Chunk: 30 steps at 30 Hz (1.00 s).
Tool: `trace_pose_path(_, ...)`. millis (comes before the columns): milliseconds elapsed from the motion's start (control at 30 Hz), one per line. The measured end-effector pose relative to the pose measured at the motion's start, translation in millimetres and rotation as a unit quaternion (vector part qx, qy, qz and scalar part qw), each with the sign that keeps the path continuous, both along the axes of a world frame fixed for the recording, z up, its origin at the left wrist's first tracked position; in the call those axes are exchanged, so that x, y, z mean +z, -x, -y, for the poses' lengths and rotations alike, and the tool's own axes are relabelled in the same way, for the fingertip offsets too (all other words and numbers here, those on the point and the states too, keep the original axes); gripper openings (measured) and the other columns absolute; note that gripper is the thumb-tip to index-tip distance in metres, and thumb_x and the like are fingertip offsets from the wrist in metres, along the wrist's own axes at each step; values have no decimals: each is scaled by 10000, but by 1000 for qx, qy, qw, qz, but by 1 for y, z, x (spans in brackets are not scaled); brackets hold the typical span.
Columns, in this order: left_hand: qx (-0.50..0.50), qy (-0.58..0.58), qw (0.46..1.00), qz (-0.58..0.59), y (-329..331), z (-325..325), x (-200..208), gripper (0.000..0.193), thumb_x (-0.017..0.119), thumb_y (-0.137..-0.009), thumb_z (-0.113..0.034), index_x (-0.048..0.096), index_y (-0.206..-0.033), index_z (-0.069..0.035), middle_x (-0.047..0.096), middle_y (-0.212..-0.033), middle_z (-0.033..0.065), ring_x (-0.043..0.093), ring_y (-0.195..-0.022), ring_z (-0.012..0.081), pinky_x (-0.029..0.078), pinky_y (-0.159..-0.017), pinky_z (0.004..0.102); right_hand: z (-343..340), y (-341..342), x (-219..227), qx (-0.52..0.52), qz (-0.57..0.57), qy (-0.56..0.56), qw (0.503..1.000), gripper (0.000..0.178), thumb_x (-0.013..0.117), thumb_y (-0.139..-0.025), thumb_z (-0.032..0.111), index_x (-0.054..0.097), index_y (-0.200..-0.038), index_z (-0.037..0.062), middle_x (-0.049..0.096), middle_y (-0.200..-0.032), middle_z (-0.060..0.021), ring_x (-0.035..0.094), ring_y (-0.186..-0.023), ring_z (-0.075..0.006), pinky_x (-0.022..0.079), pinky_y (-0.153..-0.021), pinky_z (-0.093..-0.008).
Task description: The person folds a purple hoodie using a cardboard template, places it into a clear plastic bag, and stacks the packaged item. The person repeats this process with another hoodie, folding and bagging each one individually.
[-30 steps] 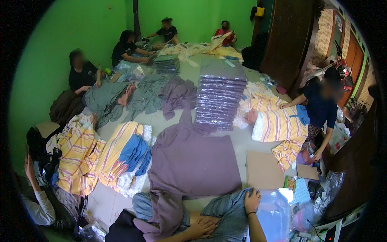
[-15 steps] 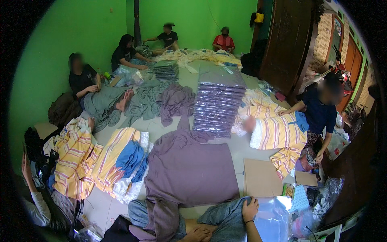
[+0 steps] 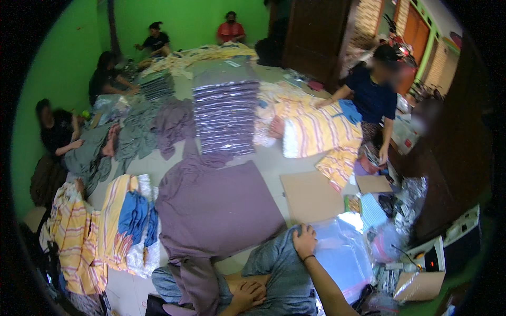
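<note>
A mauve garment (image 3: 219, 208) lies spread on the floor before me, one sleeve (image 3: 197, 284) draped over my left leg. My left hand (image 3: 247, 296) rests in my lap by my crossed legs, fingers laid out and holding nothing I can see. On my bent right knee lies my right hand (image 3: 304, 242), fingers apart over the grey-blue trousers, a dark band at its wrist. Beside that knee is a pile of clear plastic bags (image 3: 342, 255). A brown cardboard sheet (image 3: 311, 196) lies just beyond it.
Beyond the garment stands a tall stack of bagged, folded garments (image 3: 225, 118). Yellow striped cloth (image 3: 76, 237) is heaped at left. A person (image 3: 369, 95) sits at right with more striped cloth (image 3: 319, 131). Other people sit along the green wall. A dark door (image 3: 316, 37) stands behind.
My view has swung to the right, so the scene sits further left and more of the right side shows. My hands stay on my lap and knee.
</note>
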<state>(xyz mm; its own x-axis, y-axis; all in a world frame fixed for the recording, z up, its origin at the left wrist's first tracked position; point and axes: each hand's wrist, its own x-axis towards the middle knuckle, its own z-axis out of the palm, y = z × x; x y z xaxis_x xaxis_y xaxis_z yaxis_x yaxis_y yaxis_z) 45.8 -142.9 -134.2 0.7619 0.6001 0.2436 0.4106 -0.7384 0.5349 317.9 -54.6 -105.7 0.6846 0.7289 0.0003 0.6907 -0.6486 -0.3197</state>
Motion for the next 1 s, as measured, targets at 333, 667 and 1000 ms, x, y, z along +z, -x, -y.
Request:
trace_pose_path(333, -78, -7, 997, -4, -19, -16, 26, 241, 588, -672, -255, 567, -836, -79, 549, -941, 45, 493, -921, 216, 353, -819, 381, -12, -10, 0, 30, -11, 64, 997, 413, 427, -765, 375, 502, -1046, 81, 463, -1068, -164, 460, -962, -370, 397, -757, -492)
trace_pose_path(667, -154, -37, 975, -154, -40, -19, 24, 181, 533, -714, -214, 566, -768, -45, 556, -823, 88, 491, -870, 239, 365, -820, 367, -64, -59, -35, 22, -136, 129, 982, 534, 454, -739, 439, 487, -1078, 27, 436, -1141, -163, 429, -1060, -334, 386, -842, -447)
trace_pose_path(1000, -80, 53, 988, -118, -41, -19, 27, 189, 521, -738, -216, 604, -727, -46, 581, -780, 65, 516, -816, 219, 369, -807, 365, -96, -79, -71, -13, -18, 186, 982, 805, 517, -688, 503, 248, -1280, 28, 272, -1304, -130, 255, -1214, -272, 274, -945, -388)
